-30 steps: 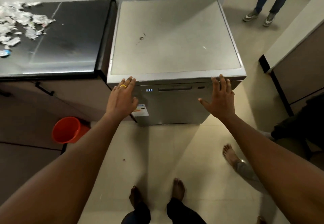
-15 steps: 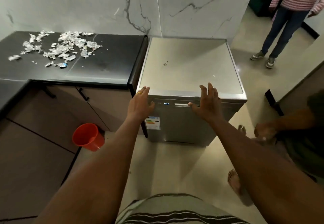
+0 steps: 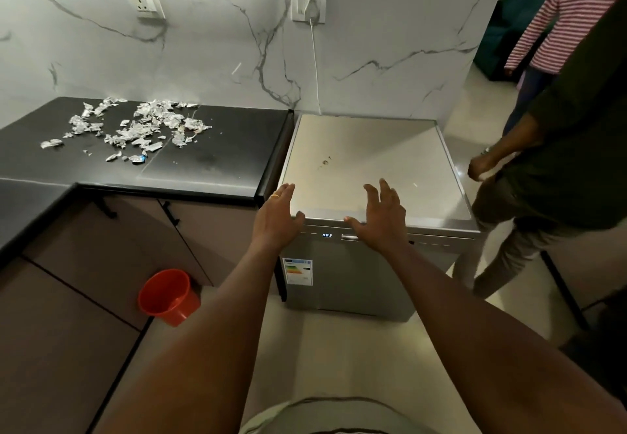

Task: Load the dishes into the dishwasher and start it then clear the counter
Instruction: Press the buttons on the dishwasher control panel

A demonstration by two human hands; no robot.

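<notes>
The steel dishwasher (image 3: 369,158) is standing upright on the floor, door closed and small display (image 3: 326,235) glowing, just beside the right end of the black worktop (image 3: 217,162). Crumpled foil scraps (image 3: 142,128) are lying scattered along the worktop's back edge.

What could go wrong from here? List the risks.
1. The left hand and right hand are open at the dishwasher's front edge above the lit control strip; a stray press might change the setting.
2. A person in dark clothes stands close by its right side and could be bumped.
3. The foil scraps lie loose on the counter; sweeping may scatter them onto the floor.
</notes>
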